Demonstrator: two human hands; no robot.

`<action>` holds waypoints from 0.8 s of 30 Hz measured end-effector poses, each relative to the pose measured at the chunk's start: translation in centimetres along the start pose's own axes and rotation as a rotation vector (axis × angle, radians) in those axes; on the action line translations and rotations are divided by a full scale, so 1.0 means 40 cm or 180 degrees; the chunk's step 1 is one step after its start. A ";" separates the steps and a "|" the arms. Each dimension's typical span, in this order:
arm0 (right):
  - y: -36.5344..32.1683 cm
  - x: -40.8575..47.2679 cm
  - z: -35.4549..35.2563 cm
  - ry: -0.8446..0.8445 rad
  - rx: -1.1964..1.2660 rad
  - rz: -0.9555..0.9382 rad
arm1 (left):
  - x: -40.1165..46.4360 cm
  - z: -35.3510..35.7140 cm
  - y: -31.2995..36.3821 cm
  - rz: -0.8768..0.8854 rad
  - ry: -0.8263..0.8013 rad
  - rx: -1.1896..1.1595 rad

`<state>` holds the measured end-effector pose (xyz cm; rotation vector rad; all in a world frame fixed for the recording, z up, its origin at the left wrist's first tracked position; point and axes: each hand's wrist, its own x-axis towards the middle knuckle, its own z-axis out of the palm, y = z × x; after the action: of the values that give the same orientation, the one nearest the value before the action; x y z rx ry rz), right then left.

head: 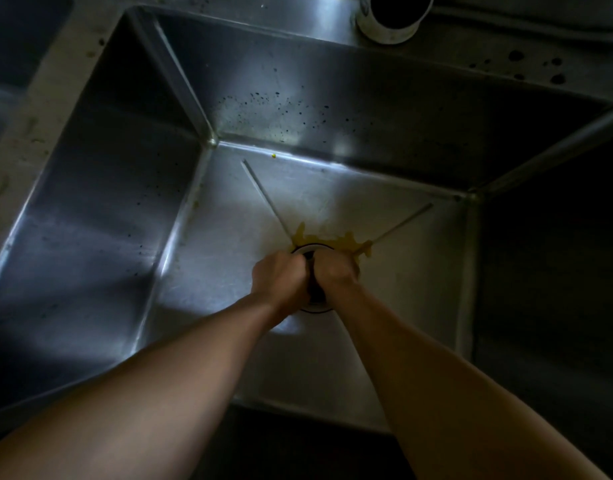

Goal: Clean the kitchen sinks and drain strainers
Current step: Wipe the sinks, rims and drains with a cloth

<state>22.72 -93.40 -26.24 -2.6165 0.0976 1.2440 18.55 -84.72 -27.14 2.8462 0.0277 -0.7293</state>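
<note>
Both my bare forearms reach down into the deep steel sink (229,220), and my hands meet right over the drain strainer (313,296), which sits in the middle of the sink floor. Only a dark sliver of the strainer and parts of its bright ring show between and beyond my knuckles. My left hand (279,282) is curled into a fist on the strainer's left side and my right hand (336,271) is curled on its right side; both seem to grip something dark at the strainer, though my fingertips are hidden, so I cannot tell exactly what they clasp. Just beyond the strainer, yellow residue (333,240) spreads along the far edge of its ring. Two pressed creases run from the strainer out toward the sink's far corners. A tiny yellow speck (273,155) lies near the far wall, which is dotted with dark spots. Farther still, on the back ledge, stands a pale cylindrical container (393,19) with a dark opening. To the left of the sink, past a stained divider, a second basin (17,46) lies in shadow.
</note>
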 end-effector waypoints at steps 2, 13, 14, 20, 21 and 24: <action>0.003 0.008 0.006 -0.0053 -0.0174 -0.0062 | 0.001 0.000 -0.001 0.0049 0.0010 0.0091; 0.002 0.023 0.026 -0.0145 -0.0650 -0.0211 | 0.000 0.007 -0.008 0.0215 0.0007 0.0395; 0.003 0.024 0.028 -0.0126 -0.0631 -0.0223 | -0.001 0.007 -0.009 0.0237 0.0017 0.0387; 0.001 0.017 0.023 -0.0134 -0.0702 -0.0183 | 0.001 0.000 -0.007 0.0275 0.0078 0.0314; 0.001 0.018 0.022 -0.0120 -0.0688 -0.0186 | 0.001 -0.001 -0.006 0.0282 0.0070 0.0329; 0.000 0.009 0.022 0.0026 -0.0321 -0.0071 | -0.002 -0.002 -0.004 0.0251 0.0060 0.0327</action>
<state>22.28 -93.17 -27.05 -2.7002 0.0075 1.2620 18.51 -84.52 -27.07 2.9320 -0.1222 -0.7073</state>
